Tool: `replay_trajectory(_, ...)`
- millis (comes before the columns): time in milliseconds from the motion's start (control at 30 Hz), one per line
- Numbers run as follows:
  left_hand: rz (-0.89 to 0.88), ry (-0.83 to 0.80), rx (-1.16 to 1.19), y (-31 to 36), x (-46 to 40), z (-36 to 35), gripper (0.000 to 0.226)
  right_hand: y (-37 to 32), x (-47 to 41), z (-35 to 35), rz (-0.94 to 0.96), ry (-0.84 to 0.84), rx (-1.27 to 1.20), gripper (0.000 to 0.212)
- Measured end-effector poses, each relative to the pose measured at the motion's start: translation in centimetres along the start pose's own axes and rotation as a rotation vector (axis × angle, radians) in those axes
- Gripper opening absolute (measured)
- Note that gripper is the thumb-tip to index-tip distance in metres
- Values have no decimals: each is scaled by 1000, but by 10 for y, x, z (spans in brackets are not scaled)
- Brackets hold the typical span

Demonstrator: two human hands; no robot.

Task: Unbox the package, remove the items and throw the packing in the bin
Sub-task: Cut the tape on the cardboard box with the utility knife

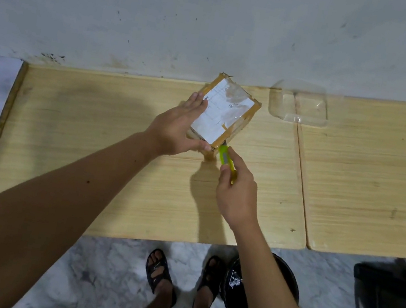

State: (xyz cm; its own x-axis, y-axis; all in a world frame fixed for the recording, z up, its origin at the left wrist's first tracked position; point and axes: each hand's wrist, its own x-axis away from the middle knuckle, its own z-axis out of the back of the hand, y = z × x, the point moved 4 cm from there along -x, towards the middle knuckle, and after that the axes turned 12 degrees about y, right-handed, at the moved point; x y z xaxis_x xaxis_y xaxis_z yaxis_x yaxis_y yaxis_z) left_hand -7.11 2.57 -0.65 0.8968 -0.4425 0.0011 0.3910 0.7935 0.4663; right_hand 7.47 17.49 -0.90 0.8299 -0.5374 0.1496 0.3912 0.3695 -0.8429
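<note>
A small cardboard package (pixel 226 113), wrapped in tape and bearing a white shipping label, stands tilted on the wooden table (pixel 89 147) near the wall. My left hand (pixel 177 125) grips its left side and near corner, thumb underneath. My right hand (pixel 237 192) holds a green utility knife (pixel 225 158), whose tip touches the package's near right corner. A black bin (pixel 282 284) stands on the floor below the table's front edge, partly hidden by my right forearm.
A clear plastic tray (pixel 300 105) lies at the seam between this table and a second wooden table (pixel 380 185) to the right. A black stool (pixel 392 306) stands on the floor at the right. My sandalled feet are below the table edge.
</note>
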Motion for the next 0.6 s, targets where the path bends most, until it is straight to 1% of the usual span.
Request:
replay_trajectory(167, 36, -15, -27, 2, 0, 1, 120, 5, -3, -1, -14, -6, -29, 43)
replay_trajectory(233, 97, 1, -53, 7, 0, 2, 120, 9, -8, 1, -45, 11, -36, 42)
replay_trajectory(333, 207, 59, -108, 28, 2, -2, 120, 12, -17, 11, -78, 79, -28, 43)
replay_trajectory(400, 228, 88, -133, 40, 3, -4, 114, 14, -24, 20, -89, 109, -30, 44)
replay_trajectory(533, 94, 148, -247, 46, 2, 0, 84, 22, -35, 39, -100, 154, -17, 45)
replay_trajectory(600, -53, 182, -265, 42, -2, 7, 73, 27, -36, 45, -113, 160, -32, 46)
